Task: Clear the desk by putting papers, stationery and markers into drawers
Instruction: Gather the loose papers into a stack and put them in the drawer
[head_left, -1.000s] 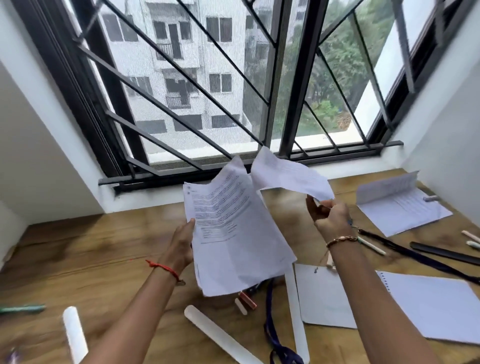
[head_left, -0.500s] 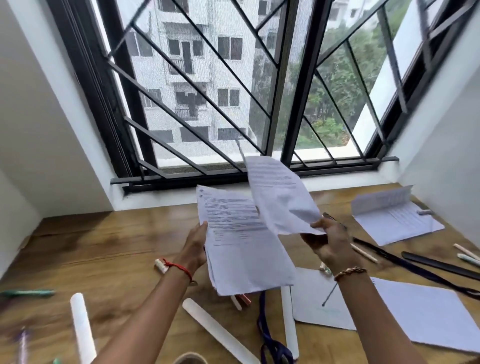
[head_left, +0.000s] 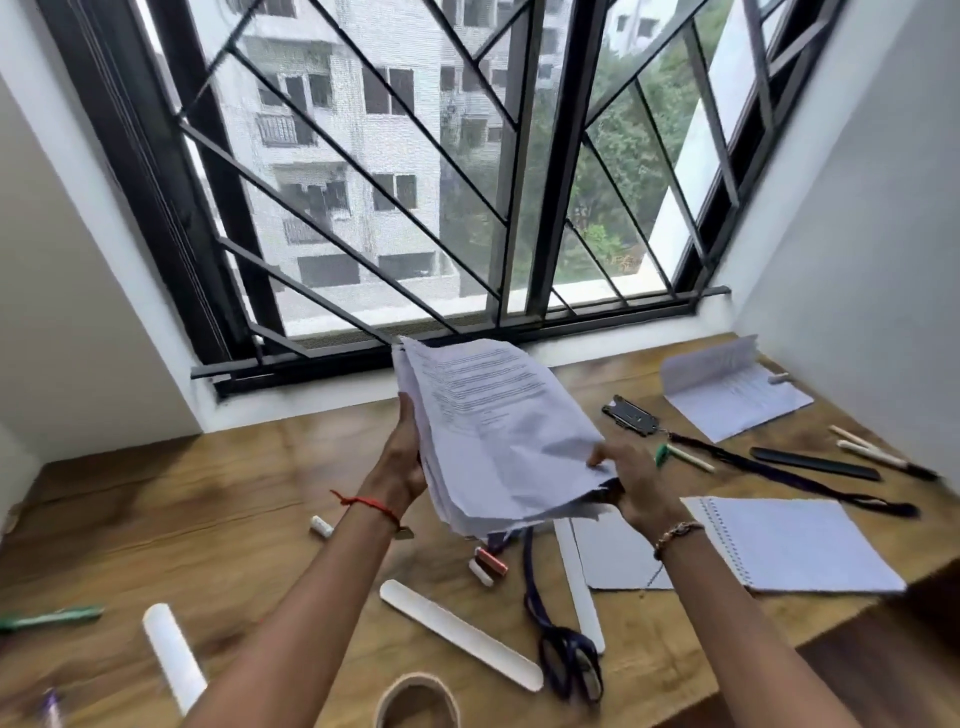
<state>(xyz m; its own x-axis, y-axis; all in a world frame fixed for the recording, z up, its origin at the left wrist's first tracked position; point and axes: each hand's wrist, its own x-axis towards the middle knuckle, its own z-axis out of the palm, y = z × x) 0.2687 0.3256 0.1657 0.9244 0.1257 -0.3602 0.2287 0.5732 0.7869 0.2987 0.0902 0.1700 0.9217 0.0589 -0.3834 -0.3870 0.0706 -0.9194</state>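
Now apparently a single stack of papers (head_left: 498, 436).

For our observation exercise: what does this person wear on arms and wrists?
The left forearm and right forearm are bare, no sleeves in view. A thin red thread circles the left wrist; a golden bracelet circles the right.

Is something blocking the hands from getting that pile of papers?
No, nothing visible. The left hand and the right hand both grip the paper stack directly, above the desk. No drawer is in view.
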